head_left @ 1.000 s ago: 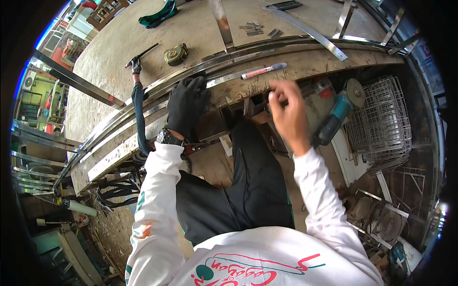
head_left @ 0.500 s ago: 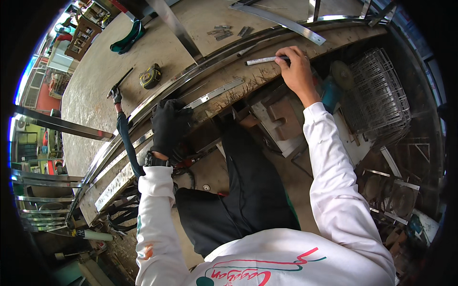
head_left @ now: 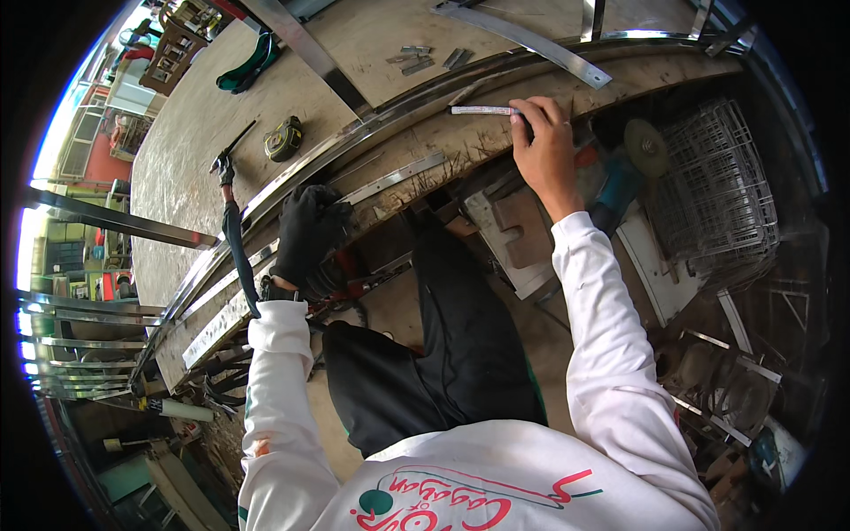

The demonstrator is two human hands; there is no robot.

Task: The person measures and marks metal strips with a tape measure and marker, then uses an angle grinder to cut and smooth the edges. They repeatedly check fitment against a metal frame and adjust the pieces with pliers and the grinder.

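My left hand [head_left: 310, 226], in a black glove, is closed over a flat drilled metal strip [head_left: 390, 179] along the bench's near edge; the glove hides part of its grip. My right hand [head_left: 542, 146] is bare and holds a slim white marker pen [head_left: 482, 111] by one end between thumb and fingers. The pen points left, above the wooden bench edge. Just beyond the strip runs a long shiny metal tube frame [head_left: 341, 142].
On the bench top [head_left: 190, 159] lie a tape measure [head_left: 283, 139], a dark-cabled welding electrode holder [head_left: 227, 173], small metal pieces [head_left: 413, 62] and a perforated flat bar [head_left: 531, 42]. A teal angle grinder [head_left: 617, 184] and wire racks [head_left: 722, 177] are at right, below the edge.
The whole view has shifted slightly. My right hand has come a little left and nearer, with the marker pen turned almost level. My left hand stays at the strip.
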